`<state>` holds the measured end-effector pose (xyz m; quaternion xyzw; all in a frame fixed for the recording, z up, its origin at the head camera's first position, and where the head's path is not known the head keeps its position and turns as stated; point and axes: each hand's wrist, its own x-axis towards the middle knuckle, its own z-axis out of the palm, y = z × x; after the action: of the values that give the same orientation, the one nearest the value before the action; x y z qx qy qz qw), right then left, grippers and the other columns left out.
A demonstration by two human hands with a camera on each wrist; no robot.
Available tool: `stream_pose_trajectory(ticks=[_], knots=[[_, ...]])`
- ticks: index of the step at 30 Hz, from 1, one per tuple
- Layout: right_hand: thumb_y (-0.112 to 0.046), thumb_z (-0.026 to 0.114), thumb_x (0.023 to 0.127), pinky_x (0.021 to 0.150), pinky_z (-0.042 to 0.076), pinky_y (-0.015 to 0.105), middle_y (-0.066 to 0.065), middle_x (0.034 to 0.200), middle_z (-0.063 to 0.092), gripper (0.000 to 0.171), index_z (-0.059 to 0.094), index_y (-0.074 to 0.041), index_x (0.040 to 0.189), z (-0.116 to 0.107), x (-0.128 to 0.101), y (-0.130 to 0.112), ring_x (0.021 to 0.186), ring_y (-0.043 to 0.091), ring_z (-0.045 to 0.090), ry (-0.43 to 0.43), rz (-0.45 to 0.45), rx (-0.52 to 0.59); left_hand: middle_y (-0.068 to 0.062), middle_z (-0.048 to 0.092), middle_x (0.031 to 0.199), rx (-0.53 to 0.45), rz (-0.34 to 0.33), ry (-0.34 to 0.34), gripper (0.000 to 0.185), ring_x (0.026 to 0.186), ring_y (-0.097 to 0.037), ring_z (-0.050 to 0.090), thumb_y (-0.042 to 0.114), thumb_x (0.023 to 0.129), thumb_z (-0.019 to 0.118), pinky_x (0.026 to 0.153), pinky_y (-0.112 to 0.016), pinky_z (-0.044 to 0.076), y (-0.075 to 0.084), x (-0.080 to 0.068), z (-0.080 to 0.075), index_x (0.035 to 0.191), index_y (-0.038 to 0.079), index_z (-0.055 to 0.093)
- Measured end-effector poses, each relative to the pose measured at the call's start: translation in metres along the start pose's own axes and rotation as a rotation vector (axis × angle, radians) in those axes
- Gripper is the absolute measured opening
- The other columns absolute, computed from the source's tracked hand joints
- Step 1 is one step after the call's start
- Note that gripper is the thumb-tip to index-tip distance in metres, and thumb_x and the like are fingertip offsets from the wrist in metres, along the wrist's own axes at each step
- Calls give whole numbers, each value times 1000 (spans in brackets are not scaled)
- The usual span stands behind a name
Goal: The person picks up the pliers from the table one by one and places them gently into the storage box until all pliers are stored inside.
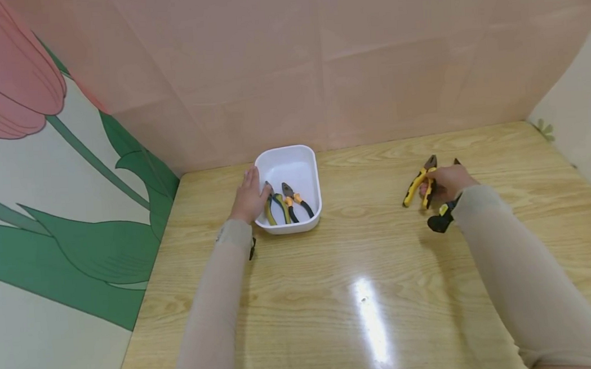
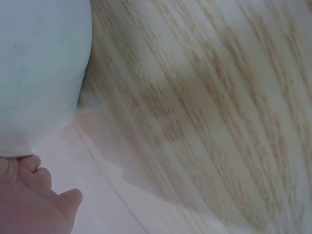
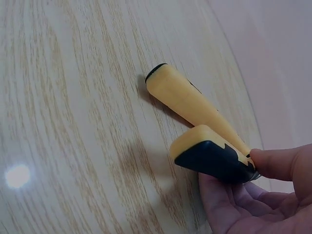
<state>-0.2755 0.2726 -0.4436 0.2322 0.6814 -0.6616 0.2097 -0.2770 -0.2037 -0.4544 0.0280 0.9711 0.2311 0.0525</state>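
My right hand [image 1: 447,179] pinches a pair of pliers [image 1: 417,184] with yellow-and-black handles over the right part of the table. In the right wrist view, thumb and fingers grip these pliers [image 3: 195,102] near the pivot, and the handles are spread apart. Just behind that hand a small dark tip [image 1: 456,161] shows, the rest of it hidden. My left hand [image 1: 248,200] holds the left rim of a white plastic tray [image 1: 318,189], its thumb over the edge. Inside lie pliers with olive-and-dark handles [image 1: 283,208] and pliers with orange-and-black handles [image 1: 304,206].
The wood-grain table [image 1: 333,295] meets a pinkish covered wall [image 1: 380,77] at the back, close behind the tray. A flower-painted panel [image 1: 91,242] borders the left side. A pale panel [image 1: 588,116] stands on the right.
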Motion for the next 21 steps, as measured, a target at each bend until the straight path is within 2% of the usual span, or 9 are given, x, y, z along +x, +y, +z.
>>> stream_pose_trajectory(ticks=[3,6,12,16,21], knots=[[-17,43,108,72,60,26,0,78,65,46,34,4,148,2,1,2,72,10,68,38,-26,-49,-5,-4,170,2,-9,-7,72,156,-22,-6,40,110,37,126,-53,6,0,0,-1,163,8,1],[-17,44,108,71,60,25,-2,80,63,52,31,6,153,4,1,3,72,9,67,75,-47,-92,-4,-4,170,19,-16,-14,72,156,-21,-7,41,110,36,126,-53,6,0,0,-1,163,9,0],[-18,46,108,68,59,26,-1,78,62,46,38,7,145,9,2,4,70,10,66,109,-54,-118,-8,0,171,70,4,-4,73,156,-25,-4,42,109,36,125,-56,7,-1,2,0,163,8,0],[-18,45,108,67,59,28,2,76,63,37,42,5,137,14,1,3,67,11,64,82,-49,-55,-10,3,171,83,15,9,73,156,-26,-2,42,109,38,124,-58,7,-1,2,0,163,7,2],[-19,42,109,69,59,29,3,75,64,38,40,5,139,17,-1,2,68,12,64,42,-43,-1,-9,1,171,95,5,4,74,156,-24,-4,44,109,37,125,-57,5,-2,3,-1,163,9,2]])
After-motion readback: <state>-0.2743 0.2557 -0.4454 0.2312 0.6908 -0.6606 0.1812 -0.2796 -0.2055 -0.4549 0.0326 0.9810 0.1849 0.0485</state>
